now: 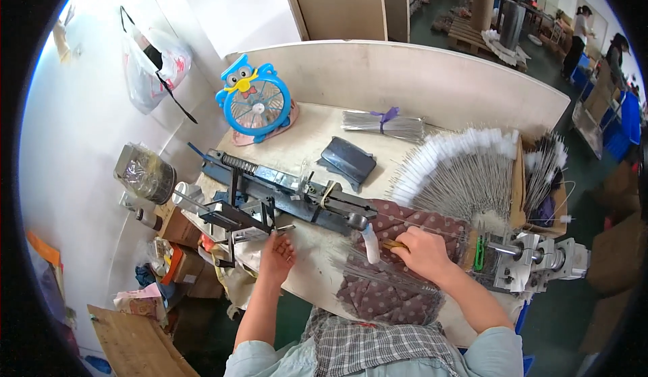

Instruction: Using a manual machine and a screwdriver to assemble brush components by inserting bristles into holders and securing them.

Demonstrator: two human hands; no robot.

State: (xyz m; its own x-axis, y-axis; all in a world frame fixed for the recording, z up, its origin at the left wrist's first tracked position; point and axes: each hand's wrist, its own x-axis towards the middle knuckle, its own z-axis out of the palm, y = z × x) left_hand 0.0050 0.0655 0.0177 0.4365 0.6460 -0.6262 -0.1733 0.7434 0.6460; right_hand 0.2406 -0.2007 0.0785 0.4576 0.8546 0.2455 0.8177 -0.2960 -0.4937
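My right hand (426,254) is closed around a small yellowish-brown piece, perhaps a handle (394,245), over the quilted cloth. Just left of it a white-bristled brush (370,244) hangs below the round end of a long metal bench machine (290,191). My left hand (276,258) is palm up with loosely curled, separated fingers. Its fingertips are at the lower end of the machine's black bracket (237,216); whether they touch it I cannot tell. Several thin wires (391,274) lie on the dotted brown quilted cloth (378,297) in front of me.
Many white-tipped wire brushes (459,174) fan out at the right, beside a cardboard box (555,208). A motor-like metal fixture (540,261) is at the right edge. Farther back are a blue fan (258,109), a dark pouch (348,161) and a tied wire bundle (385,124).
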